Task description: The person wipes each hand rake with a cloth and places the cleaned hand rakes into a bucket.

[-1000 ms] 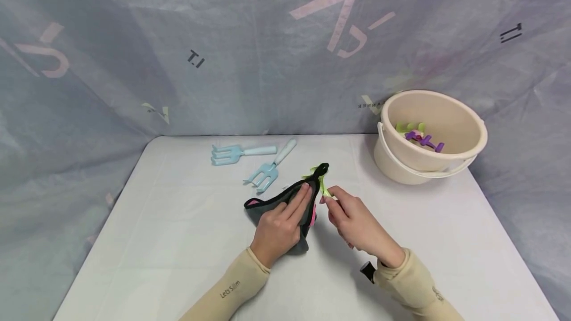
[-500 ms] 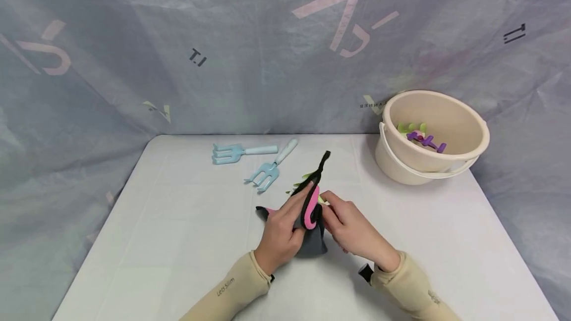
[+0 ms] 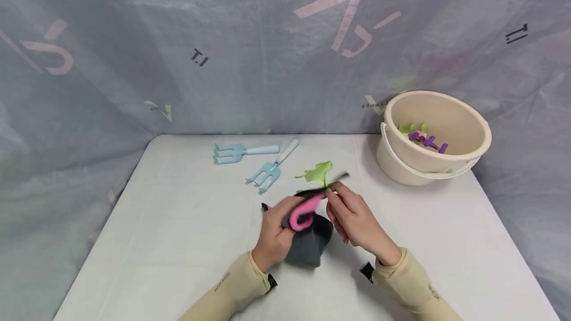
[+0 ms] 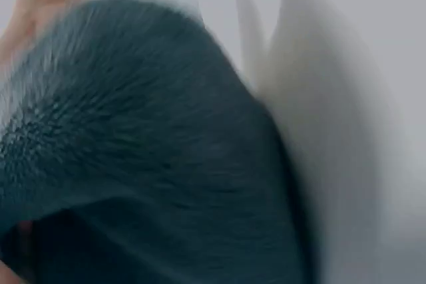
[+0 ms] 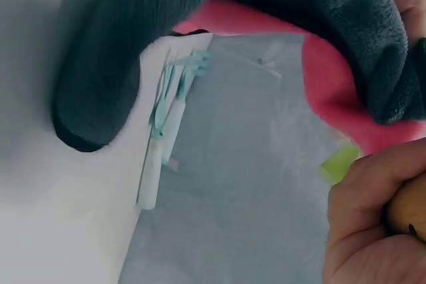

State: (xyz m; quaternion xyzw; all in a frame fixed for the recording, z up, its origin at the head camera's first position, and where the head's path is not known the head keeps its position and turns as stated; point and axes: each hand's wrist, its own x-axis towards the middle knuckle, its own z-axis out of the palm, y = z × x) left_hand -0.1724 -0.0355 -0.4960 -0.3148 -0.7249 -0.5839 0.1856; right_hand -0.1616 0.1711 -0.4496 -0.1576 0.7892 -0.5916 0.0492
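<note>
In the head view my left hand (image 3: 273, 236) grips a folded cloth (image 3: 307, 249), dark grey on one side and pink on the other, with black edging. My right hand (image 3: 359, 219) holds a small lime-green garden fork (image 3: 319, 172), its pronged head pointing away from me. The right wrist view shows my fingers curled round its tan, rounded handle (image 5: 407, 207). Pink cloth (image 5: 346, 114) meets my right fingertips there. Most of the left wrist view is filled by blurred grey cloth (image 4: 153, 144), which hides my left fingers.
Two light-blue hand forks, one lying level (image 3: 245, 151) and one slanted (image 3: 274, 166), are on the white table (image 3: 178, 241) beyond my hands. A cream bucket (image 3: 403, 162) stands at back right, with purple (image 3: 428, 141) and green (image 3: 412, 128) pieces inside. A grey printed sheet (image 3: 245, 63) hangs behind.
The cloth, earlier spread flatter and pressed by my left fingers, is now folded and lifted in that hand, pink side showing. The green fork head has emerged from behind it.
</note>
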